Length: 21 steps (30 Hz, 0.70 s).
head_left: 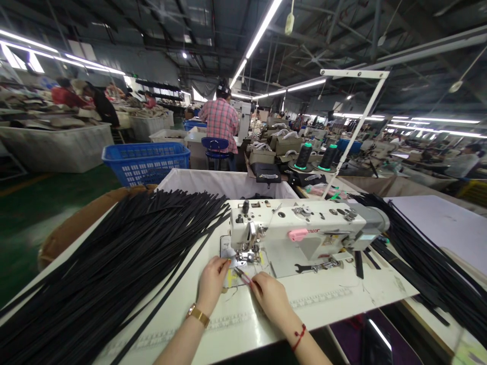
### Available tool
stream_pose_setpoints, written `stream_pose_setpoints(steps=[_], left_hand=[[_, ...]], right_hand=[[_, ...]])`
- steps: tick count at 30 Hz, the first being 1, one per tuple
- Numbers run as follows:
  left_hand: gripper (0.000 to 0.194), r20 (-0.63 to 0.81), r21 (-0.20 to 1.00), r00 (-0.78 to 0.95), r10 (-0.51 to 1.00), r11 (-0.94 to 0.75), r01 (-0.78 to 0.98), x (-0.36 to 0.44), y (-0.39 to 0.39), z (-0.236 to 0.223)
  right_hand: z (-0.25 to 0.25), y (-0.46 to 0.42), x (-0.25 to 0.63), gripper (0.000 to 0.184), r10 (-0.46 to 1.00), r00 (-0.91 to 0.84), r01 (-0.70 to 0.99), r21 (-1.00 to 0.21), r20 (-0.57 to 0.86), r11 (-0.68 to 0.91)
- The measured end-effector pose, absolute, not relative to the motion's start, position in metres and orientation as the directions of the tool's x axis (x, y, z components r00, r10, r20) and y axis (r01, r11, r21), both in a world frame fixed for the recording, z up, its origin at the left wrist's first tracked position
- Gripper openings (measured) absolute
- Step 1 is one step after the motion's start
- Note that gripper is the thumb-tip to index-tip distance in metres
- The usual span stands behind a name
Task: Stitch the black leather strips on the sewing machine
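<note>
My left hand (211, 283) rests on the white table just in front of the sewing machine (300, 230), its fingertips pinching something small near the needle plate (243, 257). My right hand (271, 295) holds small snips or tweezers (242, 275), tips pointing toward the presser foot. A gold watch is on my left wrist, a red string on my right. A large heap of black straps (114, 258) lies to the left of my hands.
More black straps (426, 253) pile at the right of the machine. A white bin (228, 183) and a blue basket (146, 161) stand beyond the table. A person in a plaid shirt (220, 124) sits ahead, back turned. Thread cones (304, 154) stand at the back right.
</note>
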State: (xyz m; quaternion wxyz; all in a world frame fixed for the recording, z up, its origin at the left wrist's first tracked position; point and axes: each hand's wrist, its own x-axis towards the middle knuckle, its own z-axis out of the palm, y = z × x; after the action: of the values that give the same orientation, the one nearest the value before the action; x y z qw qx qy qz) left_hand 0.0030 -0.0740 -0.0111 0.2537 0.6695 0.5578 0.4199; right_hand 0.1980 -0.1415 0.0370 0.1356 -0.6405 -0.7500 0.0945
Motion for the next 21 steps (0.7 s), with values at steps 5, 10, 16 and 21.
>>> stream_pose_setpoints(steps=[5,10,16,21], left_hand=[[0.031,0.269,0.796,0.038,0.962,-0.245,0.554,0.005,-0.075,-0.011],[0.023,0.316,0.702,0.104,0.943,-0.306,0.643,0.006,-0.078,-0.008],[0.023,0.382,0.599,0.191,0.904,-0.4,0.693,0.007,-0.079,-0.01],[0.024,0.368,0.615,0.217,0.904,-0.412,0.672,0.005,-0.08,-0.014]], right_hand=[[0.037,-0.146,0.199,0.024,0.992,-0.097,0.927,-0.357,0.081,0.12],[0.033,-0.151,0.197,0.024,0.99,-0.063,0.925,-0.365,0.128,0.106],[0.027,-0.159,0.207,0.023,0.992,-0.043,0.885,-0.457,0.118,0.093],[0.018,-0.163,0.21,0.021,0.985,-0.014,0.842,-0.529,0.171,0.104]])
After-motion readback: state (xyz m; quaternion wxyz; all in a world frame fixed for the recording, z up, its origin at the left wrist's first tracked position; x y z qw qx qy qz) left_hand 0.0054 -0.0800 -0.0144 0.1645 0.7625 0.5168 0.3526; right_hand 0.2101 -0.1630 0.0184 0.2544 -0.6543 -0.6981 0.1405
